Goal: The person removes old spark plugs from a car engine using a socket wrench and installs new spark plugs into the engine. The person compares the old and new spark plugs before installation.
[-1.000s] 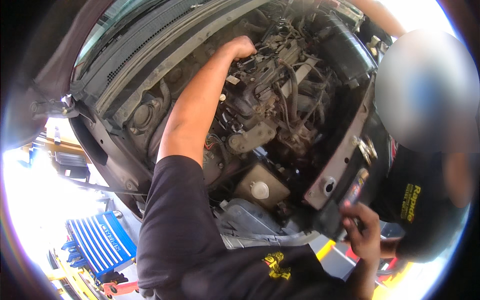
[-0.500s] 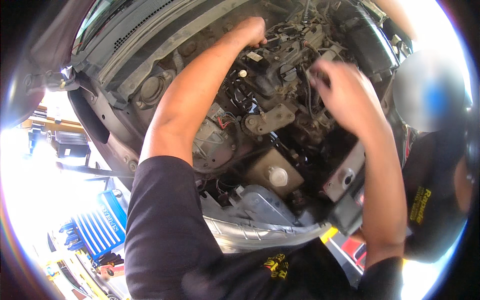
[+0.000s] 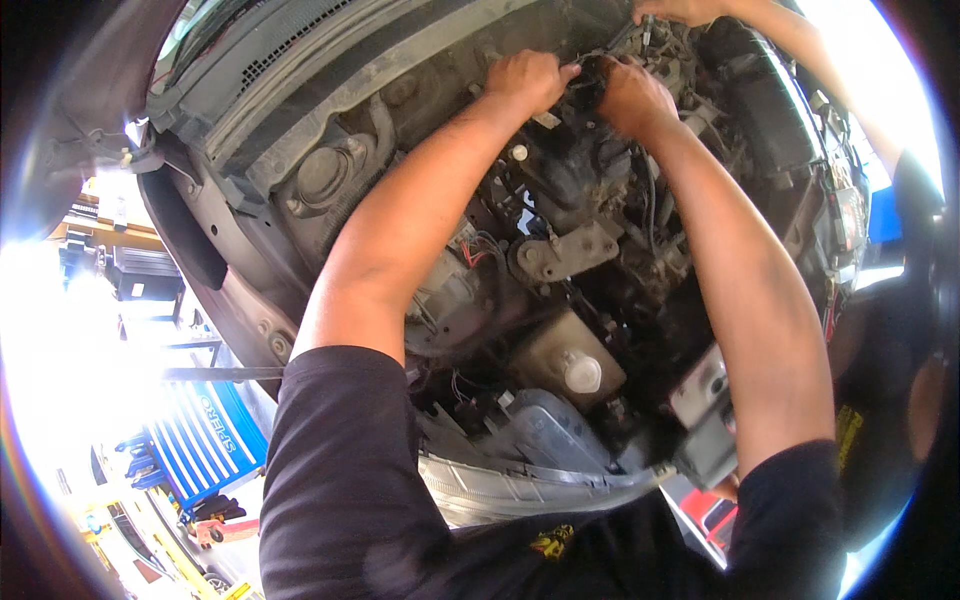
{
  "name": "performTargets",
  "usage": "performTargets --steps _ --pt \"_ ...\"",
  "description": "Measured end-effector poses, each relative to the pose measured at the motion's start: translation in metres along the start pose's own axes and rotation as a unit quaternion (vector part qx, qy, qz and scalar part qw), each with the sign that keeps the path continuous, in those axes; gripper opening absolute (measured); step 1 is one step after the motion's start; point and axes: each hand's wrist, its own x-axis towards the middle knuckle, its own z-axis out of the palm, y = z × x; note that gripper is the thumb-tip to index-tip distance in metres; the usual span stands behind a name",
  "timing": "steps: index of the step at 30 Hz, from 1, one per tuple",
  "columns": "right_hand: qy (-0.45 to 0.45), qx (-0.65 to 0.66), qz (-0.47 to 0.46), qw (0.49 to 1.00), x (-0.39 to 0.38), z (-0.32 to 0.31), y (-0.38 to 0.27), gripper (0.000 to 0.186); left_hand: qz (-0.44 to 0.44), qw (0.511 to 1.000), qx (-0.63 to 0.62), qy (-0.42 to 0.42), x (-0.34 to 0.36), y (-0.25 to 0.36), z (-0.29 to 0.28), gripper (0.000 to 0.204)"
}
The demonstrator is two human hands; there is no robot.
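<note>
Far back in the engine bay, my left hand (image 3: 525, 80) is closed, its thumb pointing toward a dark, tangled piece that looks like wiring (image 3: 588, 75). On that piece's other side, my right hand (image 3: 637, 98) curls its fingers in against it. What either hand grips is too dark and too covered to make out. Below them lies the grimy engine (image 3: 575, 175), with a metal mount bracket (image 3: 580, 250) nearer to me.
Another person's hand (image 3: 680, 10) reaches in at the back right, near a black box (image 3: 760, 110). A capped reservoir (image 3: 550, 350) and the headlight (image 3: 520, 485) are at the front. A thin rod (image 3: 225, 374) crosses at left, above a blue tool chest (image 3: 210, 435).
My right hand has moved back and left to the dark piece by my left hand. My left hand shifted slightly. The other person's hand has come into view; the whole view has shifted a little.
</note>
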Motion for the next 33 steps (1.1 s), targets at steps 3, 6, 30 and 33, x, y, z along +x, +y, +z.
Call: performTargets --steps 3,6,30,33 --pt "0.019 0.003 0.000 1.000 0.006 0.007 0.003 0.044 0.049 0.999 -0.006 0.017 0.002 -0.002 0.004 0.038" --pt "0.015 0.002 -0.006 1.000 0.008 0.007 0.000 0.040 0.034 0.999 0.024 -0.008 0.002 0.000 0.004 0.040" --pt "0.007 -0.040 -0.003 0.999 0.008 0.026 0.002 0.041 -0.010 0.991 -0.116 0.063 0.013 -0.004 -0.010 0.040" --pt "0.071 -0.094 -0.061 0.991 0.017 0.035 0.011 0.045 -0.044 0.939 -0.335 0.066 0.027 -0.021 -0.005 0.030"
